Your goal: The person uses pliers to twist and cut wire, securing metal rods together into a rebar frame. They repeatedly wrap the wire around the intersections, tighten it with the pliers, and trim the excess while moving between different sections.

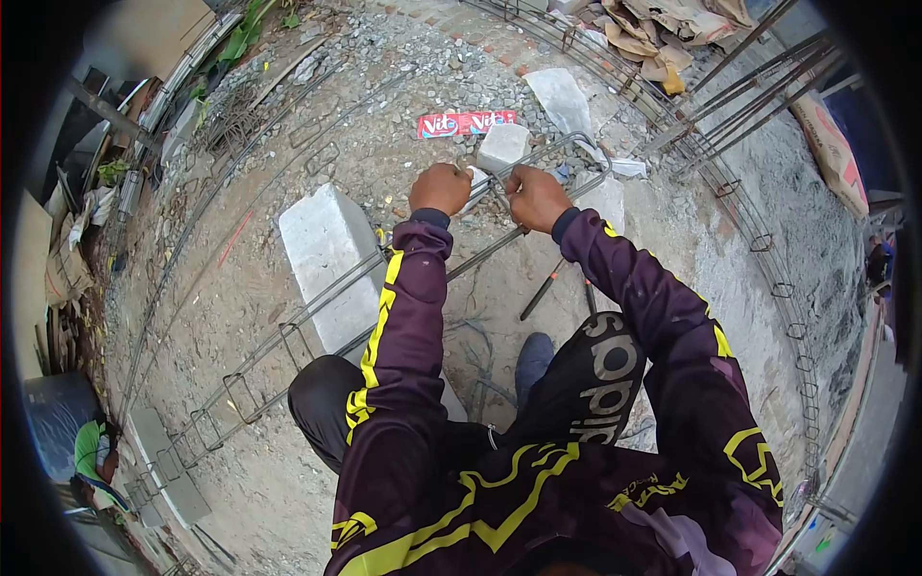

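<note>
A long rebar cage (pixel 312 309) runs diagonally from the lower left up to its looped end, raised on white blocks. My right hand (pixel 538 200) is closed, its fingers pinching a steel stirrup at the cage's upper bars. To its left, my left hand (pixel 441 189) is curled into a fist beside the same bars; what its fingers hold, if anything, is hidden. Beneath the cage lie a large white block (pixel 329 252) and a smaller white block (pixel 505 147). A tool with orange-tipped handles (pixel 541 295) rests on the ground below my right hand, its head hidden under the bars.
A red Vit wrapper (pixel 467 124) lies on the gravel ahead. Another long rebar cage (pixel 759 240) curves along the right, near bundled rods (pixel 759 96) and a cement bag (pixel 831 154). Bent wires (pixel 477 370) lie by my shoe (pixel 534 365). Another person (pixel 93 451) is at lower left.
</note>
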Tool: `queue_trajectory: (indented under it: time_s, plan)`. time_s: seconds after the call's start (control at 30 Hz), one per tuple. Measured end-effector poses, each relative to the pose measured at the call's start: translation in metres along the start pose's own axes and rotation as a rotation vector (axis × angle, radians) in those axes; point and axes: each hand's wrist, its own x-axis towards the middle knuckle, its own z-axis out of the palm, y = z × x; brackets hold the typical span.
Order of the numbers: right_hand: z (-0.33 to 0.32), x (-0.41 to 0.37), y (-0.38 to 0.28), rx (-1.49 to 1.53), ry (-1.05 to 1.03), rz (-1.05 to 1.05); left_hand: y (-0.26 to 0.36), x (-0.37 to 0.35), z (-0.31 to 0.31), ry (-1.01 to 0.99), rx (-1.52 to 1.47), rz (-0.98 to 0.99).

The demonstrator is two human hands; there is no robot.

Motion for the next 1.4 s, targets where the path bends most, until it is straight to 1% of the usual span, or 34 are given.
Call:
queue_trajectory:
  time_s: [0.03,0.07,0.1,0.13,0.2,0.23,0.37,0.47,0.57,0.67,0.77,0.83,0.9,0.97,1.03,1.13,1.2,1.23,1.33,1.4]
  plan:
    - [0.006,0.005,0.002,-0.082,0.043,-0.042,-0.012,0.018,0.015,-0.069,0.025,0.011]
    - [0.013,0.008,0.004,-0.082,0.084,-0.056,-0.023,0.034,0.031,-0.14,0.051,0.022]
    - [0.021,0.009,0.005,-0.079,0.123,-0.066,-0.02,0.032,0.03,-0.39,-0.537,-0.119]
    - [0.027,0.01,0.007,-0.076,0.162,-0.076,-0.017,0.031,0.028,-0.427,-0.57,-0.171]
    - [0.033,0.01,0.009,-0.121,0.173,-0.081,-0.011,0.027,0.019,-0.502,-0.635,-0.28]
    - [0.033,0.009,0.007,-0.136,0.181,-0.092,-0.013,0.032,0.019,-0.514,-0.722,-0.304]
    - [0.036,0.009,0.002,-0.243,0.197,-0.093,-0.005,0.033,0.018,-0.459,-0.735,-0.295]
    - [0.031,0.005,-0.01,-0.398,0.203,-0.145,-0.014,0.047,0.037,-0.437,-0.818,-0.226]
    - [0.023,0.0,-0.019,-0.448,0.168,-0.205,-0.011,0.042,0.036,-0.402,-0.91,-0.207]
    - [0.02,-0.002,-0.02,-0.551,0.117,-0.161,-0.008,0.046,0.032,-0.445,-0.92,-0.357]
    - [0.021,-0.003,-0.014,-0.556,0.113,-0.2,-0.007,0.053,0.035,-0.411,-0.906,-0.333]
    - [0.02,-0.005,-0.017,-0.571,0.104,-0.201,-0.036,0.071,0.066,-0.218,-0.571,0.22]
    - [0.02,-0.005,-0.017,-0.579,0.114,-0.216,-0.032,0.068,0.063,-0.135,-0.468,0.345]
    - [0.024,-0.003,-0.01,-0.586,0.144,-0.251,-0.017,0.061,0.056,-0.166,-0.621,0.058]
    - [0.029,-0.001,-0.006,-0.596,0.166,-0.273,-0.019,0.069,0.061,-0.15,-0.452,0.178]
    - [0.034,0.002,-0.002,-0.613,0.16,-0.305,-0.016,0.061,0.057,-0.202,-0.71,0.086]
    - [0.034,0.003,-0.001,-0.596,0.141,-0.319,-0.012,0.04,0.045,-0.288,-1.044,-0.077]
    - [0.032,0.004,-0.002,-0.572,0.135,-0.323,-0.008,0.037,0.043,-0.291,-0.997,-0.088]
    - [0.018,0.01,-0.004,-0.523,0.16,-0.367,-0.01,0.039,0.053,-0.248,-1.017,-0.071]
    - [0.003,0.02,-0.003,-0.507,0.182,-0.413,-0.011,0.041,0.052,-0.286,-1.023,-0.066]
